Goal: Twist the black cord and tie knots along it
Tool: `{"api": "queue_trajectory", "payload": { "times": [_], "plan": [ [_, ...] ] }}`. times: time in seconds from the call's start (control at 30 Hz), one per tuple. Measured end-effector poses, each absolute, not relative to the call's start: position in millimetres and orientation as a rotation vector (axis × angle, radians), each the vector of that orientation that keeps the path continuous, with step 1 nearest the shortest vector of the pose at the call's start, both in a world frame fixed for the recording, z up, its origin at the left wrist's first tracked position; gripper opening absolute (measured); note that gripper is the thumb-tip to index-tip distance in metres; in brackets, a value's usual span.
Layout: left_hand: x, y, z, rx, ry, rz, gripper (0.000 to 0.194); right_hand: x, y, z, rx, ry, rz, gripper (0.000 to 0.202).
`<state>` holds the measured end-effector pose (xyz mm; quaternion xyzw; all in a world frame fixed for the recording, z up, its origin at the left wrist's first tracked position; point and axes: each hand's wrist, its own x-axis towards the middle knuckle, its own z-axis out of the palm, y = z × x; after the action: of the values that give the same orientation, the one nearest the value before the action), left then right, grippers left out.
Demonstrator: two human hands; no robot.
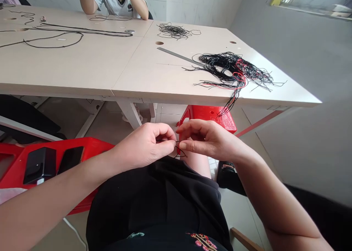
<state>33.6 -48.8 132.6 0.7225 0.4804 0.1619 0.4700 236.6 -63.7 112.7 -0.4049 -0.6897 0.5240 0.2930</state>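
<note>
Over my lap, my left hand is closed, its thumb and forefinger pinching a thin black cord. My right hand faces it almost fingertip to fingertip, its thumb against the same cord and its forefinger arched above. Loose ends of the cord cross and dangle just below the fingertips. Most of the cord is hidden by my fingers. On the table beyond lies a large bundle of black cords with a few red cords among them, some ends drooping over the front edge.
A metal ruler lies partly under the bundle. Farther back are a smaller cord tangle and long cords on the table. Across sits a person. Red stools stand nearby, one bearing a phone and a black box.
</note>
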Motion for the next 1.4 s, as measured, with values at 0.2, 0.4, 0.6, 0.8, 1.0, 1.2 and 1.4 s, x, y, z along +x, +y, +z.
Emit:
{"api": "queue_trajectory", "payload": {
  "times": [0.2,0.4,0.6,0.8,1.0,1.2,1.4],
  "plan": [
    [32,-47,130,1.720,1.143,0.387,0.022,241,-53,119,-1.096,-2.041,1.146,0.015],
    [34,-40,128,1.510,1.199,0.645,0.023,226,-71,95,-1.267,-1.568,0.281,0.005],
    [42,-40,136,1.347,1.082,0.764,0.019,156,-105,31,-0.919,-1.524,0.670,0.063],
    [39,-45,137,1.464,1.113,0.778,0.018,159,-88,35,-1.014,-1.490,0.060,0.073],
    [34,-47,138,1.515,1.127,0.727,0.018,190,-75,60,-1.182,-1.574,0.085,0.060],
    [33,-48,138,1.489,1.144,0.721,0.019,199,-81,68,-1.167,-1.623,0.290,0.054],
    [33,-51,138,1.491,1.112,0.703,0.019,195,-81,67,-0.990,-1.644,0.325,0.045]
  ]
}}
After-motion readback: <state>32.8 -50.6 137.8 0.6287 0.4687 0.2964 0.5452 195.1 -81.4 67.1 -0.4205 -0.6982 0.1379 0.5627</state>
